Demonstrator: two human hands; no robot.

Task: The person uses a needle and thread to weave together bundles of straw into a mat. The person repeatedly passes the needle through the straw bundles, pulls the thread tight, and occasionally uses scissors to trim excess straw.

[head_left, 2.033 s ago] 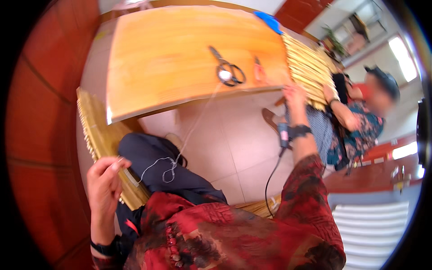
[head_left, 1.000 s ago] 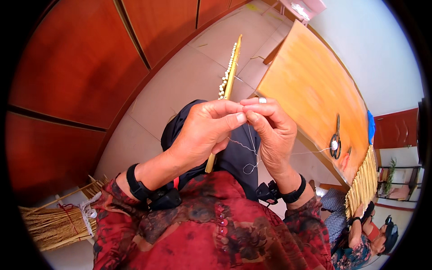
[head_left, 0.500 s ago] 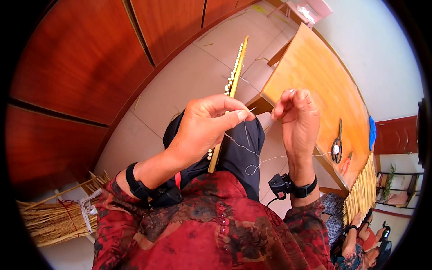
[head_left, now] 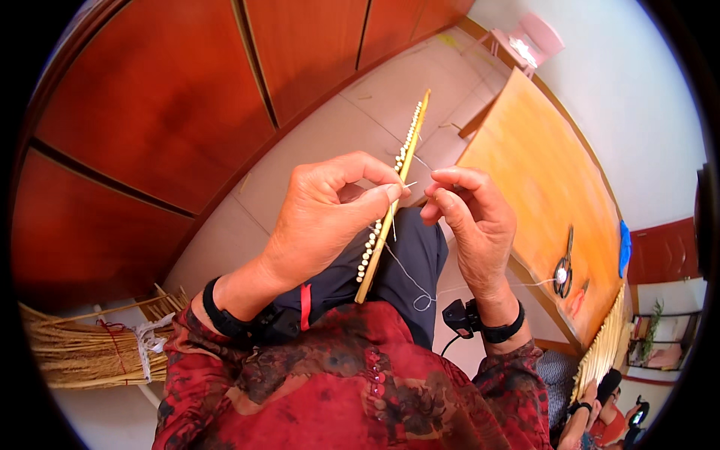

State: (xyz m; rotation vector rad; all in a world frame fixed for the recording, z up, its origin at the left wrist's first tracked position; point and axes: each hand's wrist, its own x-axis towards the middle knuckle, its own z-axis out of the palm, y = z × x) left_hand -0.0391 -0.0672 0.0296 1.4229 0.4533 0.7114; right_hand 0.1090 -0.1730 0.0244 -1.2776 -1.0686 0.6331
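Observation:
My left hand (head_left: 315, 210) pinches a thin needle (head_left: 410, 184) between thumb and forefinger, its pale tip pointing right. Just right of it is my right hand (head_left: 476, 221), fingers bent and thumb drawn in; whatever the fingertips hold is too fine to make out. Upright over my lap leans a narrow yellow strip (head_left: 417, 124), lined on its left by a row of small pale round stalk ends (head_left: 369, 251). Part of this row is behind my left hand. Loose white thread (head_left: 409, 279) hangs in a curl over my dark trousers.
On the wooden table (head_left: 540, 165) at right lie black scissors (head_left: 563, 271) and a small white thread spool (head_left: 560, 276). A bundle of straw stalks (head_left: 75, 349) is at lower left. Red-brown cabinets (head_left: 165, 82) line the left. Another person (head_left: 600, 416) works at lower right.
My right hand has come down and left, closer to the needle. The strip appears lower in the picture, and more of its near stalk ends show below my left hand.

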